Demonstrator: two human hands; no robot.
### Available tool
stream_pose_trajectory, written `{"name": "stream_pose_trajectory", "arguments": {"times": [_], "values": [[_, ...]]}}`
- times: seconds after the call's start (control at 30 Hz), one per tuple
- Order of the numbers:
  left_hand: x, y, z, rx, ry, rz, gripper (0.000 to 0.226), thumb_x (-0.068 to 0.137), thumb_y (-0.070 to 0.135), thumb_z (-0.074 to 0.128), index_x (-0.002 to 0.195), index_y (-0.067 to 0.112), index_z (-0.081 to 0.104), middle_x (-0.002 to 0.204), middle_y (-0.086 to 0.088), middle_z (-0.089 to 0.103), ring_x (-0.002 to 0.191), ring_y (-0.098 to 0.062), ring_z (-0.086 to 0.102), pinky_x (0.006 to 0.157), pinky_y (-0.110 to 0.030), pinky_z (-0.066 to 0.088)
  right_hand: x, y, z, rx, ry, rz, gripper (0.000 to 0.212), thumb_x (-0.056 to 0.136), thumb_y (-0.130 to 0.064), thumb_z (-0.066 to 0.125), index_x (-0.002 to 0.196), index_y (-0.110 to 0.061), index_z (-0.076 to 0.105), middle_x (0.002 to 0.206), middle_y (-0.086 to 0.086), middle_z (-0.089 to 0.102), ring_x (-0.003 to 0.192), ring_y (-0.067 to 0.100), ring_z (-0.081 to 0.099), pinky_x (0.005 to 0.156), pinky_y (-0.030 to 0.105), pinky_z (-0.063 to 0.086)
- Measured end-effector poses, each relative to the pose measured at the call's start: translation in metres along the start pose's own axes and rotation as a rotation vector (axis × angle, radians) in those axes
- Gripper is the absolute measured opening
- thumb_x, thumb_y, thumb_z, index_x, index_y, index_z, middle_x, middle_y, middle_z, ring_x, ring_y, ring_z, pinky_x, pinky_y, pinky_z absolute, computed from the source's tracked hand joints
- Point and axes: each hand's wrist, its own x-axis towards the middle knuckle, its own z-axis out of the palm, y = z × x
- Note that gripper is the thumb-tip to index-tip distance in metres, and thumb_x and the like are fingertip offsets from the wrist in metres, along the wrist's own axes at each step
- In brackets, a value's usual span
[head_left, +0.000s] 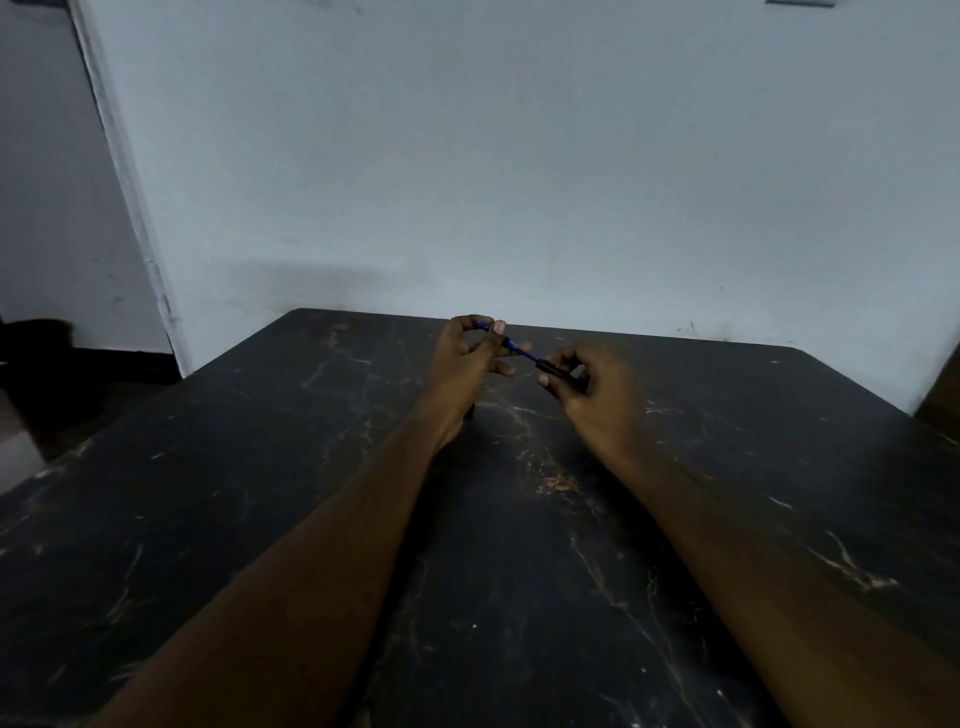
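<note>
My left hand (467, 358) pinches a thin blue pen-like stick (511, 344) between thumb and fingers, above the far half of the table. My right hand (592, 382) curls round a short black cap or tube (558, 370). The blue stick's thin right end points into or meets the black piece's open left end; whether it is inside I cannot tell. Both hands hover a little above the black marble tabletop (311, 519), close together, with both forearms stretching in from the bottom edge.
A pale blue-grey wall (519, 182) rises directly behind the table's far edge. A white door frame (130, 197) stands at the left, with a dark shape (36, 343) on the floor beside it. A brown edge (943, 395) shows at the far right.
</note>
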Motion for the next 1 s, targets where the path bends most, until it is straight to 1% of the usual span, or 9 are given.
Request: {"name": "stream_pose_trajectory", "arguments": {"times": [0.13,0.2,0.3,0.43,0.53,0.63,0.77,0.83,1.0], "values": [[-0.003,-0.001,0.001,0.111,-0.022,-0.013,0.017,0.095,0.032,0.062,0.099,0.017,0.054,0.097,-0.007,0.076,0.061,-0.009,0.068,0.045,-0.014,0.043,0.0,-0.001,0.001,-0.007,-0.006,-0.023,0.015,0.08,-0.023,0.077,0.091,-0.02,0.066,0.086,-0.011,0.058,0.082,-0.008,0.051,0.061,0.011,0.034],[-0.005,-0.001,0.001,0.144,-0.029,0.012,0.018,0.093,0.03,0.065,0.099,0.014,0.059,0.092,-0.001,0.075,0.06,-0.005,0.066,0.046,-0.014,0.043,-0.001,-0.002,-0.001,0.007,0.004,-0.048,0.015,0.081,-0.023,0.076,0.091,-0.02,0.065,0.086,-0.013,0.058,0.083,-0.008,0.052,0.062,0.009,0.036],[-0.007,0.001,0.001,0.108,-0.031,0.038,0.016,0.09,0.02,0.069,0.099,0.006,0.067,0.086,0.0,0.071,0.057,0.003,0.063,0.046,-0.01,0.044,-0.001,-0.004,-0.002,0.001,0.008,-0.054,0.016,0.081,-0.021,0.077,0.093,-0.017,0.067,0.089,-0.006,0.062,0.078,0.001,0.052,0.063,0.015,0.037],[-0.008,0.002,0.0,0.092,-0.032,0.04,0.019,0.088,0.014,0.071,0.101,0.0,0.07,0.083,-0.001,0.071,0.054,0.005,0.06,0.046,-0.01,0.043,-0.002,-0.008,-0.005,-0.01,0.018,-0.068,0.018,0.079,-0.016,0.078,0.094,-0.012,0.067,0.093,0.001,0.064,0.085,0.014,0.055,0.067,0.025,0.041],[-0.007,0.002,-0.001,0.103,-0.029,0.048,0.02,0.087,0.013,0.072,0.102,0.0,0.071,0.08,0.001,0.071,0.053,0.005,0.059,0.046,-0.011,0.042,-0.002,-0.01,-0.006,-0.01,0.035,-0.074,0.018,0.079,-0.014,0.078,0.093,-0.01,0.067,0.093,0.002,0.065,0.084,0.015,0.056,0.066,0.024,0.042],[-0.006,0.001,-0.002,0.106,-0.025,0.055,0.019,0.086,0.012,0.072,0.101,-0.001,0.071,0.076,0.005,0.072,0.053,0.006,0.06,0.046,-0.011,0.042,-0.003,-0.01,-0.006,0.004,0.029,-0.043,0.015,0.082,-0.019,0.076,0.094,-0.012,0.068,0.092,0.0,0.065,0.083,0.013,0.056,0.065,0.021,0.04],[-0.005,-0.001,-0.003,0.128,-0.043,0.057,0.013,0.086,0.011,0.073,0.098,0.006,0.073,0.066,0.014,0.072,0.055,0.007,0.061,0.047,-0.011,0.044,-0.003,-0.01,-0.006,0.022,0.021,-0.046,0.012,0.086,-0.022,0.072,0.093,-0.014,0.071,0.087,-0.001,0.067,0.081,0.014,0.057,0.063,0.024,0.04],[-0.005,-0.002,-0.004,0.124,-0.053,0.057,0.011,0.085,0.011,0.074,0.095,0.009,0.073,0.069,0.013,0.073,0.058,0.007,0.062,0.049,-0.011,0.045,-0.002,-0.01,-0.006,0.022,0.013,-0.046,0.011,0.087,-0.021,0.071,0.094,-0.013,0.071,0.089,0.001,0.067,0.083,0.016,0.057,0.066,0.029,0.043],[-0.004,-0.003,-0.004,0.088,-0.093,0.037,0.019,0.086,0.008,0.072,0.104,0.007,0.071,0.092,0.0,0.075,0.077,0.003,0.068,0.06,-0.013,0.05,-0.003,-0.011,-0.007,0.012,0.025,-0.038,0.013,0.091,-0.021,0.067,0.093,-0.009,0.072,0.089,0.005,0.069,0.084,0.02,0.058,0.069,0.036,0.047]]}}
